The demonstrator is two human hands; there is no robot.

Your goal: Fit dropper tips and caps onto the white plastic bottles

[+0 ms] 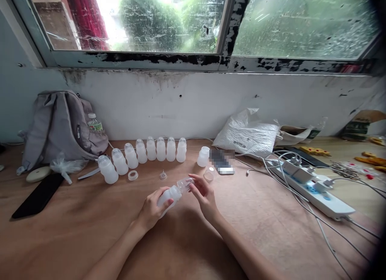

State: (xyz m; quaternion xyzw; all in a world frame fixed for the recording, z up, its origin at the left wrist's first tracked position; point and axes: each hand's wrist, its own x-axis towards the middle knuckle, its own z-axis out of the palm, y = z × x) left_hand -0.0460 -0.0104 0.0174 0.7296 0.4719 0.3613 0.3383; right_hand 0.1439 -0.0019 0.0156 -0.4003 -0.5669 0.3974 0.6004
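Observation:
My left hand (155,207) is wrapped round a frosted baby bottle (171,197), which tilts up to the right. At its mouth, my right hand (203,193) pinches a clear bottle cap (184,184); whether the cap touches the bottle's neck I cannot tell. Just beyond lie a white collar ring (132,175), a clear nipple (163,174) and another clear cap (209,174). A bottle without a cap (203,156) stands beyond my right hand. Several capped bottles (161,148) stand in a curved row at the back left.
A grey backpack (57,127) leans on the wall at left, near a black flat object (37,196). On the right are a phone (223,167), a silver bag (245,131) and a white power strip (328,201) with loose cables. The wooden table (286,235) runs up to the wall.

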